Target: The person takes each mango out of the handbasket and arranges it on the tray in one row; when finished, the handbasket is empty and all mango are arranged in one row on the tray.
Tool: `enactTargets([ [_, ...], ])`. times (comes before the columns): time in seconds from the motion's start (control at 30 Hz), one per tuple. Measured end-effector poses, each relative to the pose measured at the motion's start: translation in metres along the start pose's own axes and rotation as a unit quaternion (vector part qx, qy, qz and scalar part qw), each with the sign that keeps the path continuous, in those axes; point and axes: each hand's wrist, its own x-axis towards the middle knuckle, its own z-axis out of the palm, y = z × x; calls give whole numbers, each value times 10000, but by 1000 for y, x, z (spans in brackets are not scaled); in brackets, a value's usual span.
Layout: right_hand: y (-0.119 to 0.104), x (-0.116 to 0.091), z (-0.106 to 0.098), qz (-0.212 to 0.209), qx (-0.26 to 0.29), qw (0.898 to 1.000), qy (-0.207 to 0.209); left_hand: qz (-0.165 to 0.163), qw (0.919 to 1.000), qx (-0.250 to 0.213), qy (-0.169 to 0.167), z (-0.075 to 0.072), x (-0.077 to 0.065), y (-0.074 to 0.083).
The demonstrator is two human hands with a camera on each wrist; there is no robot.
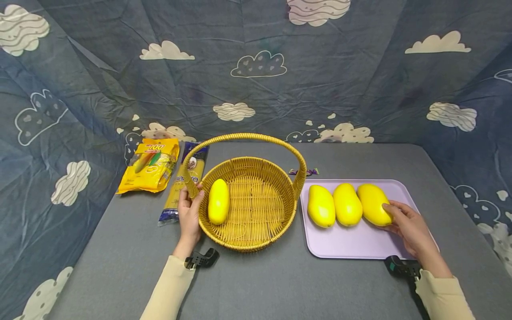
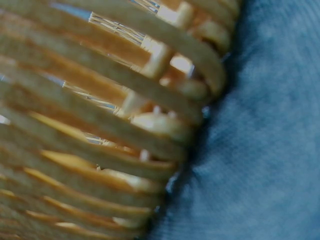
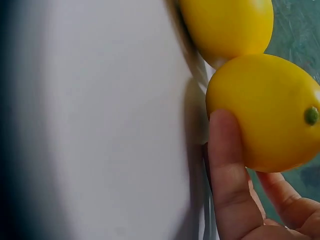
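Note:
A golden wicker basket (image 1: 250, 246) with a tall arched handle stands mid-table, and one yellow mango (image 1: 218, 202) lies inside at its left. My left hand (image 1: 190, 217) grips the basket's left side at the foot of the handle; in the left wrist view the woven wall (image 2: 90, 130) fills much of the picture. On the lilac tray (image 1: 348, 244) three yellow mangoes lie in a row. The rightmost mango (image 1: 374, 205) is held by my right hand (image 1: 410, 226), thumb on its near right side. In the right wrist view, fingers (image 3: 227, 165) touch this mango (image 3: 265, 112), which meets its neighbour (image 3: 230, 30).
Left of the basket lie a yellow snack bag (image 1: 150, 166) and a long blue-and-yellow packet (image 1: 173, 200), partly behind the basket and hand. A small purple-wrapped candy (image 1: 310, 171) lies behind the tray. Cloud-patterned cloth (image 1: 256, 98) hangs behind the grey table (image 1: 272, 289).

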Motion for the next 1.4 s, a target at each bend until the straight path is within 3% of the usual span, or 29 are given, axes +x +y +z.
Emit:
enactTargets([
  [0.57,9,-1,3,83,-471,9985,282,41,9999,158,-7,0,0,1],
  [0.77,11,-3,0,-94,-451,9986,263,71,9999,157,-9,0,1,0],
  [1.4,11,-2,-2,-18,-598,9982,107,3,9999,157,-7,-1,1,-1],
])
